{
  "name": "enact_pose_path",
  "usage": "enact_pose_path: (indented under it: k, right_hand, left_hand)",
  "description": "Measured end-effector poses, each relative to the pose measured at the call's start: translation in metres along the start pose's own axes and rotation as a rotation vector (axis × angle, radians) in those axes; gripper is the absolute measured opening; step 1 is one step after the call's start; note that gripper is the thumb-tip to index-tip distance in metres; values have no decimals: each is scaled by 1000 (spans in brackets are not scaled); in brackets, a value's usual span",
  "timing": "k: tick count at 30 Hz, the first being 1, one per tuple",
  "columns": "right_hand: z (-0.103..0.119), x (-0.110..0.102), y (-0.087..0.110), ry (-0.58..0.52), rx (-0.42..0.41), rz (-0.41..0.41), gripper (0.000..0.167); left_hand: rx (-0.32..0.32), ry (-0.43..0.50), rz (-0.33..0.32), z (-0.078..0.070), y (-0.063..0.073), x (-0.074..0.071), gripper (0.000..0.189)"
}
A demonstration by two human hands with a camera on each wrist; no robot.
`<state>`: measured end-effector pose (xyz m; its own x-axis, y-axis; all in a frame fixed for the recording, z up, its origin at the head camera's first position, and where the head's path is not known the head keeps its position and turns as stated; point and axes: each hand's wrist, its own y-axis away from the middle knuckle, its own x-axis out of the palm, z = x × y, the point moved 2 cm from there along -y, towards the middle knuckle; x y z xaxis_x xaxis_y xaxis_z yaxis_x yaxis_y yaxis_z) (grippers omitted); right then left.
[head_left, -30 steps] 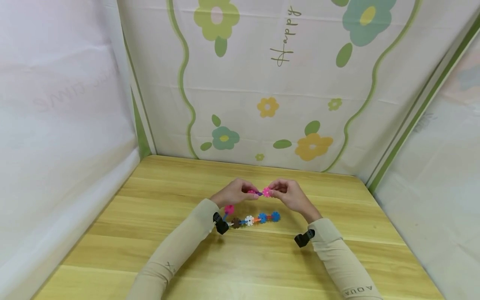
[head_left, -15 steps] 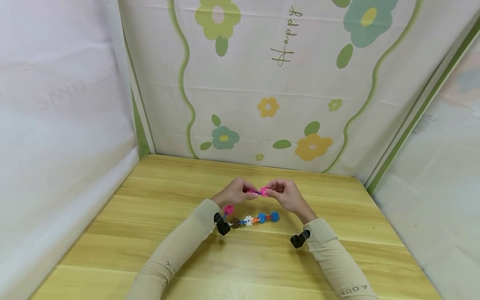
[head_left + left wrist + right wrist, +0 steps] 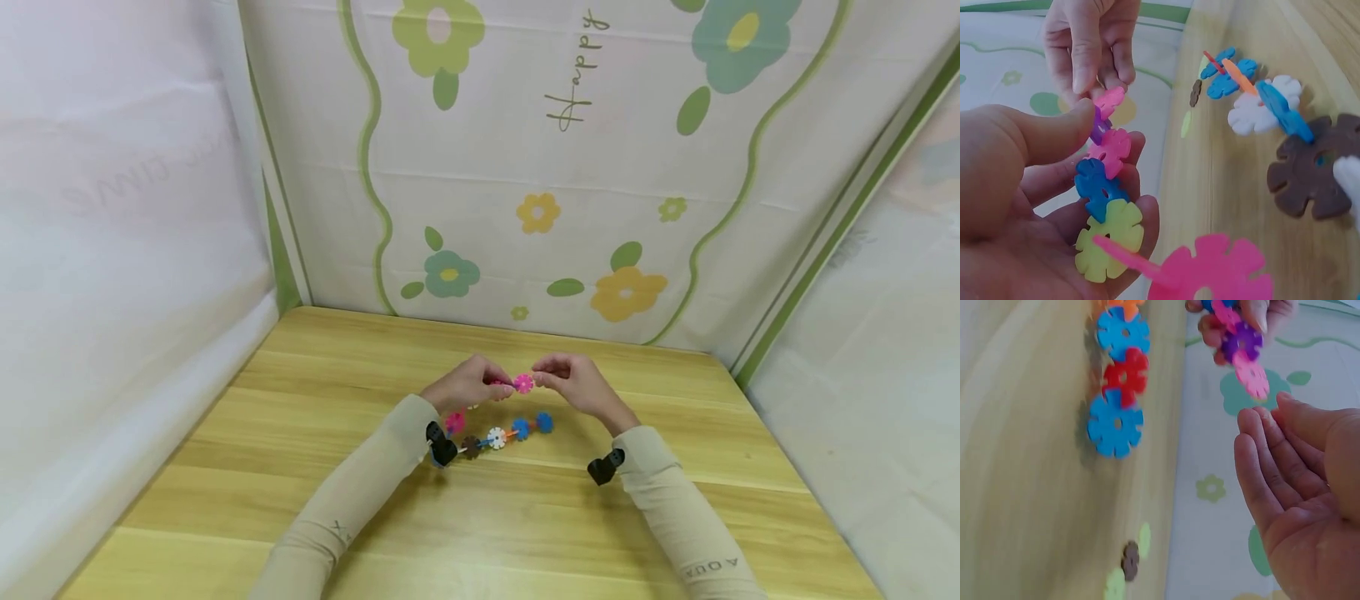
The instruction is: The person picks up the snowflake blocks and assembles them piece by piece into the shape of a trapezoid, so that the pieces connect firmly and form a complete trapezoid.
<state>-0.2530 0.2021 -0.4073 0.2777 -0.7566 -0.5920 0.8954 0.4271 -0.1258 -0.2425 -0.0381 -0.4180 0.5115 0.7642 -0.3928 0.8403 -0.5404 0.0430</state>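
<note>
My left hand pinches a chain of plastic interlocking flower discs above the table, thumb against the purple disc. A pink disc forms the held end, pointing right. Pink, blue and yellow discs hang over the left fingers, and another pink disc is below the wrist. The rest lies on the table: a brown disc, a white disc and blue discs. My right hand holds nothing; its fingertips are just right of the pink end disc, a small gap between.
Near the back of the wooden table, a loose brown disc and yellow-green discs show in the right wrist view. A flower-print cloth stands behind the table, with white cloth on both sides.
My right hand has let go of the pink end disc, now slightly apart from it. The blue end of the chain has shifted a little left and away from me.
</note>
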Motion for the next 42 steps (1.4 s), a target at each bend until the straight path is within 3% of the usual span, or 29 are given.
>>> enact_pose_path:
  k: [7,13,17,23,31,42]
  right_hand:
    - [-22,-33,0,211,77,-19,23]
    - [-46,-40,3,369,132,-11,26]
    - [-66,-35,4,404,177,-1,32]
    - [-83,-27,4,388,237,3,24]
    - [-75,-27,-1,333,232,-30,8]
    - [-35,-10,-7,260,38,-49,5]
  left_hand:
    - [-4,-7,8,2,3,-5,25]
    - [-1,-29,14,6,3,-10,29]
    - [-22,-16,11,9,4,-12,30]
    - [-34,13,10,12,6,-13,37]
    - [-69,81,-11,15,4,-17,34]
    - [-83,27,-36,20,-1,-16,35]
